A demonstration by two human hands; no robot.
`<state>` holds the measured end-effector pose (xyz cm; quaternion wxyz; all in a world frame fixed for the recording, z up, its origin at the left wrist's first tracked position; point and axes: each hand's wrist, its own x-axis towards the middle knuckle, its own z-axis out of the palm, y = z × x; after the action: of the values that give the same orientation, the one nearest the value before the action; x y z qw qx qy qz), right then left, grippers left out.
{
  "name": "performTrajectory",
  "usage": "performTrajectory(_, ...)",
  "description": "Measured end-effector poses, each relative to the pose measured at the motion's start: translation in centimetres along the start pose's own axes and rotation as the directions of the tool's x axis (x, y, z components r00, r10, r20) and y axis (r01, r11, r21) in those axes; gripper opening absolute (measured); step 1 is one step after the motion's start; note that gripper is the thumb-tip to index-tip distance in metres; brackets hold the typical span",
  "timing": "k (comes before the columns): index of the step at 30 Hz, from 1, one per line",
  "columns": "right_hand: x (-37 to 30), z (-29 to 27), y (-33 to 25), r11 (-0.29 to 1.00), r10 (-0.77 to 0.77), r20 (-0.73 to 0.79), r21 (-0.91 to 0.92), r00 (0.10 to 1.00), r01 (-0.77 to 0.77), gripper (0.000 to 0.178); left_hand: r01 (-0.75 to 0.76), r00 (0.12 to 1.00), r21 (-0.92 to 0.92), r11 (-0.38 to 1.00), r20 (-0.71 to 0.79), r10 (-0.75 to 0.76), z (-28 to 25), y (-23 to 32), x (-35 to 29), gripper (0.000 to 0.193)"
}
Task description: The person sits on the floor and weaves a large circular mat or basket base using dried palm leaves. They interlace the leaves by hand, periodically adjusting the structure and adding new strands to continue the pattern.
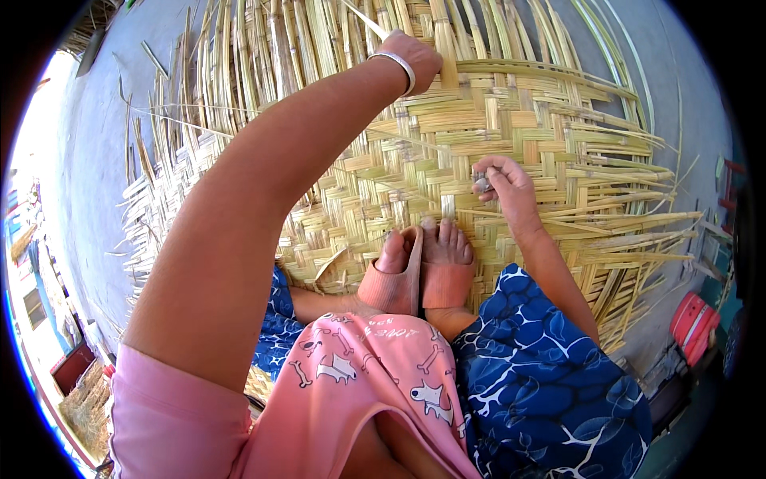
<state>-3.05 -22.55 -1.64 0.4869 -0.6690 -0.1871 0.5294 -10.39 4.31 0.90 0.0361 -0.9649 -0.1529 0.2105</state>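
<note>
Below me lies a partly woven mat [511, 144] of flat yellow-green reed strips. My left hand [416, 60], with a silver bangle at the wrist, reaches across to its far side. Its fingers are closed, and a thin pale reed strip [363, 17] runs out from them; the grip itself is partly hidden. Beside that hand, a wide upright strip [444, 48] meets the woven part. Over the middle right of the mat, my right hand [511, 188] has its fingers curled around a small greyish object [483, 183], too small to name.
My feet in pinkish slippers [447, 283] rest on the mat's near edge. Long unwoven strips [271, 48] fan out at the far left, and loose ends [638, 227] stick out at the right. Grey floor [88, 176] surrounds the mat. A red striped item [694, 326] stands at the right.
</note>
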Motion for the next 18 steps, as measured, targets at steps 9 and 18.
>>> performTrajectory(9,0.1,-0.1,0.4,0.999,-0.024,0.002,0.037,1.000,0.024,0.017,0.234,0.972,-0.257,0.938,0.071,-0.224,-1.6,0.6,-0.6,0.023)
performTrajectory(18,0.3,-0.4,0.8,0.998,-0.023,0.026,0.065,0.999,0.022,0.017,-0.045,0.999,0.078,0.996,-0.024,0.047,-1.0,-0.4,-0.8,0.013)
